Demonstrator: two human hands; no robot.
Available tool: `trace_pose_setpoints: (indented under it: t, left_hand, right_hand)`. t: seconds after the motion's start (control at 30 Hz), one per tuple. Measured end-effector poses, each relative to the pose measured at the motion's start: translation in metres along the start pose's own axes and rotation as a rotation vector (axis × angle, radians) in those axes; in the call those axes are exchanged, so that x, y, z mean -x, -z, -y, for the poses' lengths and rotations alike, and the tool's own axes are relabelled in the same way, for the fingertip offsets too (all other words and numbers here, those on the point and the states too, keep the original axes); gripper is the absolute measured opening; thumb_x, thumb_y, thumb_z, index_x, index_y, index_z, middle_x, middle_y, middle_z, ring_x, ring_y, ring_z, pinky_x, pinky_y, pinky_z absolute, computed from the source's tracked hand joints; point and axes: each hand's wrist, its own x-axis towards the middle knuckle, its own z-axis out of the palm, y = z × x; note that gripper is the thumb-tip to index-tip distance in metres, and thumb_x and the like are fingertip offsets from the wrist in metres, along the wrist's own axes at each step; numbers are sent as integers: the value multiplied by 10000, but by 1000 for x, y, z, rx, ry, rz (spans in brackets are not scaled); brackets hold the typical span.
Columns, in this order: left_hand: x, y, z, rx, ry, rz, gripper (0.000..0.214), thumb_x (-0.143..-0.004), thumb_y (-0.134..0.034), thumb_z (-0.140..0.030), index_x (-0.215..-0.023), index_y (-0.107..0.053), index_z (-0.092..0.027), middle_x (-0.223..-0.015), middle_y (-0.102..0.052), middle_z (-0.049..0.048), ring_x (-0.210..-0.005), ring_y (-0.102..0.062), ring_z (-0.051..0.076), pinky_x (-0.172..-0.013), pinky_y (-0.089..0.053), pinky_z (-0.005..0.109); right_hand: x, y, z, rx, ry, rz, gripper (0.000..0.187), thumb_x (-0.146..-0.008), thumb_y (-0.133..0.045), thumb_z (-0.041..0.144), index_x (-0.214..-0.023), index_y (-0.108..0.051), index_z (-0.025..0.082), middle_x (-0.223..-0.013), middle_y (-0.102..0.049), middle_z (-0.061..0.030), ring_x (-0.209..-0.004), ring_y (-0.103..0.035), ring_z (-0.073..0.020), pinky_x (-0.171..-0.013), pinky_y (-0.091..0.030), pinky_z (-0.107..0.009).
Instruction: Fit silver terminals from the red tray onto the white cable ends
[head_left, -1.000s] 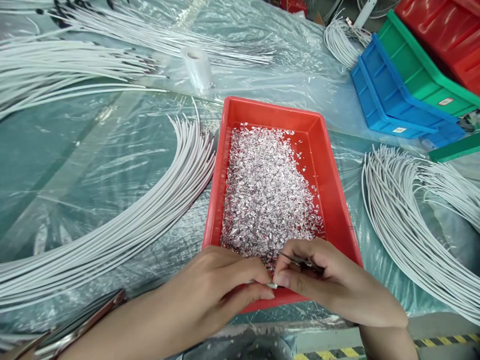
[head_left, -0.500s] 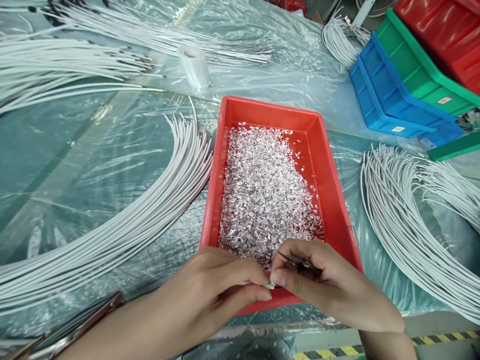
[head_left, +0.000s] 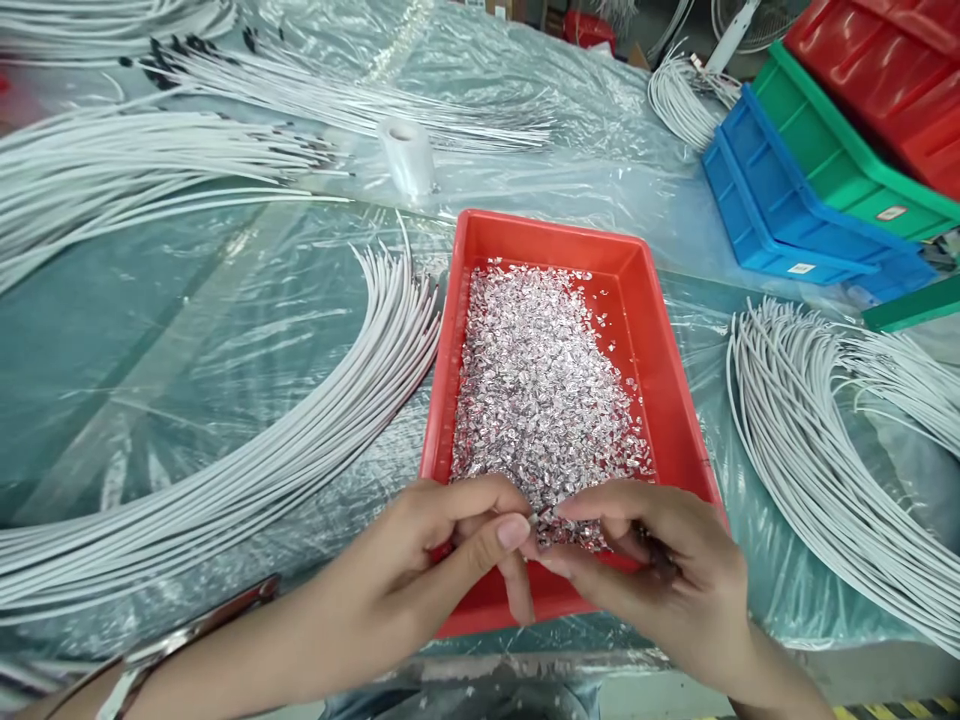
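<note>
Over the near end of a red tray [head_left: 679,400], both my hands meet with fingertips almost touching. My left hand [head_left: 450,560] is closed, thumb against fingers, around a white cable; only its small pale end [head_left: 533,520] peeks out. Facing it, my right hand [head_left: 667,560] has thumb and forefinger apart beside that cable end. Its curled fingers keep a dark metal tool [head_left: 661,562] in the palm, mostly hidden. Beneath the hands, the tray holds a heap of small shiny silvery scraps [head_left: 551,390].
A curved bundle of white cables [head_left: 300,450] lies left of the tray, another bundle [head_left: 810,450] to its right. Behind stands a roll of clear film [head_left: 407,158]. Stacked blue, green and red bins [head_left: 847,160] occupy the back right. Plastic sheeting [head_left: 225,370] covers the table.
My hands have turned, and the right thumb and forefinger have spread from their pinch at the cable end. The dark tool has sunk deeper into the right palm. The view has shifted slightly.
</note>
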Motion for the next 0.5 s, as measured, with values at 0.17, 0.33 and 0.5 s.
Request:
trace_pose_setpoints:
  t: [0.17, 0.33, 0.5]
  left_hand:
    - [-1, 0, -1, -6, -6, 10, 282, -1003, -350, -288, -837, -558, -194, -727, -694, -9, -689, -605, 124, -665, -443, 225]
    - [-1, 1, -2, -5, -19, 23, 280, -999, -349, -267, -843, -568, -188, -723, -701, -1, -704, -609, 127, -691, -450, 222]
    - [-1, 1, -2, 13, -13, 29, 274, -996, -352, -265, -807, -537, -192, -703, -685, -8, -687, -604, 120, -681, -451, 213]
  right_hand:
    - [2, -3, -3, 36, 75, 41, 213, -813, -669, 26, -970, -622, 162, -776, -704, 50, -576, -569, -28, -600, -479, -98]
    - [3, -2, -3, 61, 71, 61, 225, -802, -642, -1, -960, -611, 157, -738, -674, 66, -596, -581, -16, -621, -481, -67]
    - [2, -2, -3, 75, 61, 42, 240, -799, -678, 45, -994, -610, 166, -757, -697, 63, -567, -577, -24, -598, -494, -88]
